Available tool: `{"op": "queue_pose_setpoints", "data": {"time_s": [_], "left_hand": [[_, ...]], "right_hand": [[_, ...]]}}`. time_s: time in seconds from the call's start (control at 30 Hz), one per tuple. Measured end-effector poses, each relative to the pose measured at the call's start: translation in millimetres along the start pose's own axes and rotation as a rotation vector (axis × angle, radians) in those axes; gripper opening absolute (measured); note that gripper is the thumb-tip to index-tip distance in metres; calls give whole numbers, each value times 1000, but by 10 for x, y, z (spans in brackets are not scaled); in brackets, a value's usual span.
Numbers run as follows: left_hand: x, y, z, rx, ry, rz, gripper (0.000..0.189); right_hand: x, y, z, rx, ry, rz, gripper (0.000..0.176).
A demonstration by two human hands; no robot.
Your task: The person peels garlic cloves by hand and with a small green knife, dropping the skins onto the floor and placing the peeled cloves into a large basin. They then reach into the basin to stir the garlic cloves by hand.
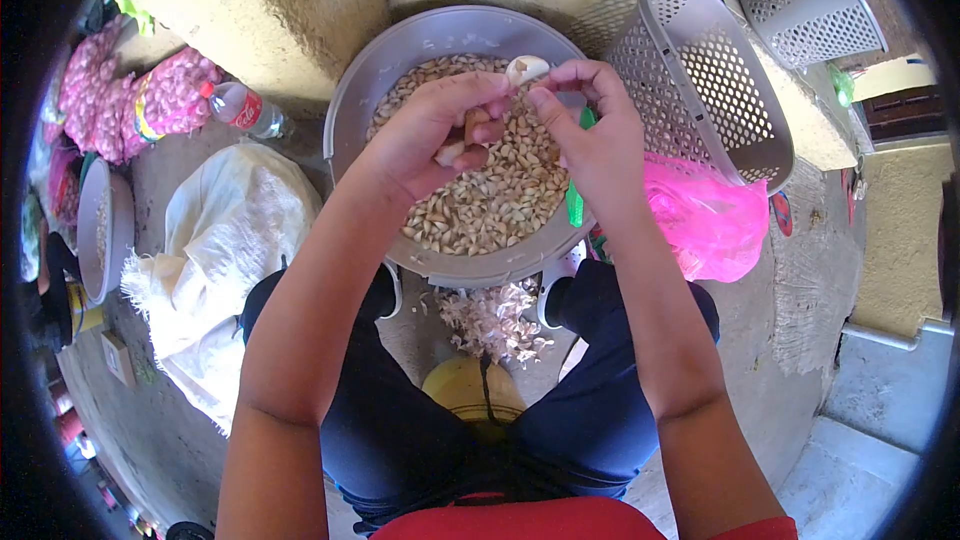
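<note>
A pale garlic clove (527, 69) with a brown patch is pinched between the thumb and forefinger of my left hand (440, 125). More cloves (455, 148) sit under its curled fingers. My right hand (605, 135) is closed, thumb and fingertips meeting just right of the clove. A narrow green tool (575, 202) runs along its palm, partly hidden by the hand; its working end does not show. Both hands are above a large grey basin (460, 265) holding many loose garlic cloves (490, 205).
Papery garlic skins (495, 320) lie on the floor between my feet, before a yellow container (470, 390). A white sack (235, 230), a cola bottle (245, 110) and pink net bags (130, 90) are left. Right are a perforated grey basket (715, 80) and a pink plastic bag (705, 220).
</note>
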State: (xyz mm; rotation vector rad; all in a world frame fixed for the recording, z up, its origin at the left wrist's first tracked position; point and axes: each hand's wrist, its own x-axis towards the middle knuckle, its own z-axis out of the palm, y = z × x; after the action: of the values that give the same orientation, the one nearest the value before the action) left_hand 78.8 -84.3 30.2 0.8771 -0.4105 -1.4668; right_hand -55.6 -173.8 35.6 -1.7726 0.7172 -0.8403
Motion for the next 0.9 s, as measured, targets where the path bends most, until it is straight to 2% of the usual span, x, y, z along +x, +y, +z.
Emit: {"op": "queue_pose_setpoints", "data": {"time_s": [0.1, 0.33, 0.6, 0.8, 0.9], "left_hand": [[7, -18, 9, 37, -19, -3, 18], [9, -20, 18, 32, -45, 7, 15], [5, 25, 30, 351, 4, 45, 17], [-13, 18, 108, 437, 89, 37, 22], [-15, -4, 158, 541, 123, 89, 25]], "right_hand": [[8, 44, 27, 79, -36, -56, 27], [15, -10, -14, 60, -78, 9, 21], [17, -26, -27, 55, -110, 59, 18], [63, 115, -17, -32, -47, -151, 16], [27, 42, -9, -37, -10, -22, 19]]}}
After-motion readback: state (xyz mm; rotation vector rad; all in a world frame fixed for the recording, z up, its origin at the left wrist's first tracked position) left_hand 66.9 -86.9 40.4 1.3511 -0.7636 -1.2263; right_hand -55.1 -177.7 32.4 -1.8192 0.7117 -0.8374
